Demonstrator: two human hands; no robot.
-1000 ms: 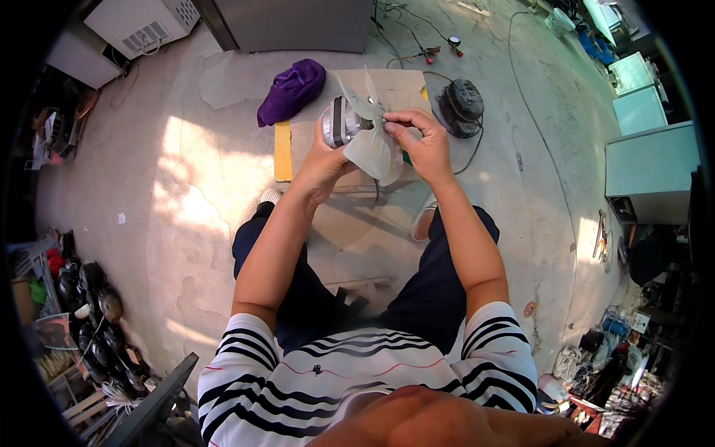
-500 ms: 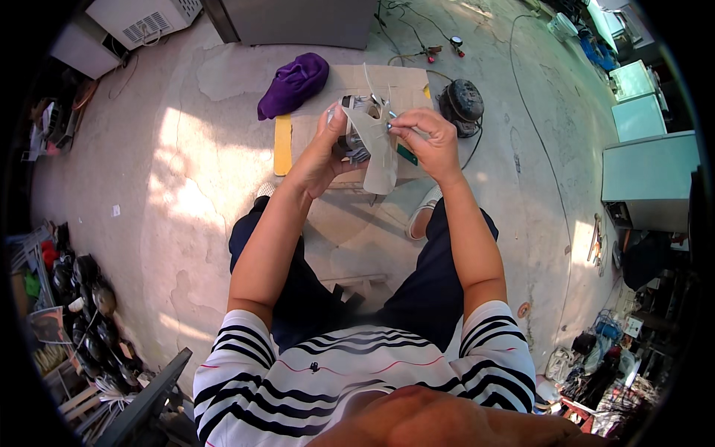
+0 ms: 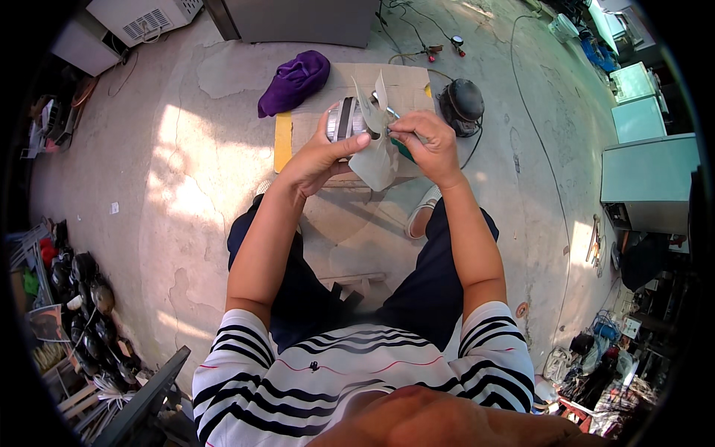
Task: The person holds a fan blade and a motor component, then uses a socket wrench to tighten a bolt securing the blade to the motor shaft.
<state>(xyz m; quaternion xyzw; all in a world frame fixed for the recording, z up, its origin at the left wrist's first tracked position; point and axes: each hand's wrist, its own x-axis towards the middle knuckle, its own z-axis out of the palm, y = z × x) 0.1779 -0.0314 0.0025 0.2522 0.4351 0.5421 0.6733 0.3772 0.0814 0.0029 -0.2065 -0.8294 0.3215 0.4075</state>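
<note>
The small fan motor (image 3: 344, 119) sits clamped in the left hand (image 3: 316, 153) above the cardboard sheet (image 3: 406, 89), its pale blade (image 3: 376, 149) hanging. The right hand (image 3: 424, 141) pinches a green-handled tool (image 3: 402, 147) at the hub; loosening probably needs steady grip.

A person seen from above wears a short-sleeved shirt (image 3: 350, 380) in white with bold black horizontal stripes, a thin red wavy line running across the chest and a small dark mark at its centre. The sleeves end above the elbows, leaving both forearms bare down to the left hand (image 3: 316, 156) and right hand (image 3: 428, 141), neither of which shows a glove, a watch or rings. Below the shirt are dark navy trousers (image 3: 439, 283), and a light-coloured shoe (image 3: 426, 205) with a pale sole shows at one foot.
</note>
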